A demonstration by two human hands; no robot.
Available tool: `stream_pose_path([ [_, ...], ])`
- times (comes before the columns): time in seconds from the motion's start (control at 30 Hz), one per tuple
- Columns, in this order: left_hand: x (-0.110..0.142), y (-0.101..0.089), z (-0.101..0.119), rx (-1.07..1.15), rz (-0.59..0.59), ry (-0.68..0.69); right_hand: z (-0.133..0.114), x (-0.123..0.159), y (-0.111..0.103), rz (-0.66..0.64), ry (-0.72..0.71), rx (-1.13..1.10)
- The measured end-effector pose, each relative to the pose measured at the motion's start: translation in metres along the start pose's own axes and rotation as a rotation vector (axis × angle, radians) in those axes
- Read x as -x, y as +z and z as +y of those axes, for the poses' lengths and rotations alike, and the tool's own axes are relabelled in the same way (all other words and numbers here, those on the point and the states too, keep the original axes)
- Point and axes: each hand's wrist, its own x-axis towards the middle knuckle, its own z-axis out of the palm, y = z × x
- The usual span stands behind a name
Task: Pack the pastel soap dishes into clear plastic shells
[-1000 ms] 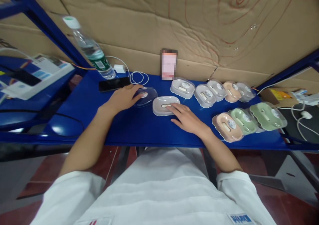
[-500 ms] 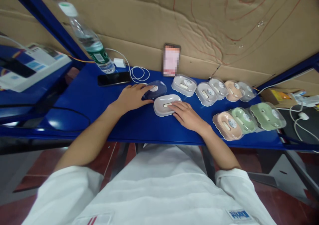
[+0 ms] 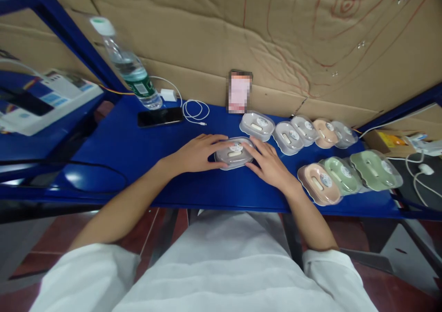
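Observation:
A white oval case (image 3: pixel 235 155) with a clear lid on top lies on the blue shelf (image 3: pixel 145 155) in front of me. My left hand (image 3: pixel 196 154) grips its left end with curled fingers. My right hand (image 3: pixel 268 164) presses its right end, fingers on the lid's edge. A small white capsule shows through the lid.
Closed cases stand in a row at the back right (image 3: pixel 257 126) and nearer right, pink (image 3: pixel 317 183) and green (image 3: pixel 375 169). A black phone (image 3: pixel 159 116), a white cable (image 3: pixel 195 109), a water bottle (image 3: pixel 129 67) and an upright phone (image 3: pixel 239 91) stand at the back. Cardboard lines the wall.
My left hand has carried the clear lid from the left onto the white case. Both hands now hold the closed case between them.

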Motion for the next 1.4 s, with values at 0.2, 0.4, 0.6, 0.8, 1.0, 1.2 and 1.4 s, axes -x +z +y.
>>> stream_pose_path([
  [0.2,0.001,-0.008,0.001,0.008,-0.093,-0.071,-0.003,-0.001,0.007,-0.021,-0.011,-0.016],
  [0.4,0.001,-0.005,0.004,-0.059,-0.107,-0.107,-0.002,0.000,0.012,0.000,-0.012,-0.008],
  [0.6,-0.001,-0.002,-0.001,-0.102,-0.127,-0.115,-0.005,-0.001,0.017,-0.004,0.028,-0.015],
  [0.8,-0.004,0.000,-0.009,-0.073,-0.113,-0.105,-0.010,0.001,0.018,-0.040,0.036,-0.048],
  [1.0,-0.004,0.006,-0.011,-0.040,-0.111,-0.116,-0.009,0.003,0.019,-0.045,0.031,-0.057],
  [1.2,-0.004,0.010,-0.017,0.028,-0.085,-0.096,-0.009,0.004,0.019,-0.045,0.028,-0.060],
  [1.4,-0.003,0.012,-0.017,0.056,-0.097,-0.138,-0.010,0.003,0.020,-0.040,0.030,-0.044],
])
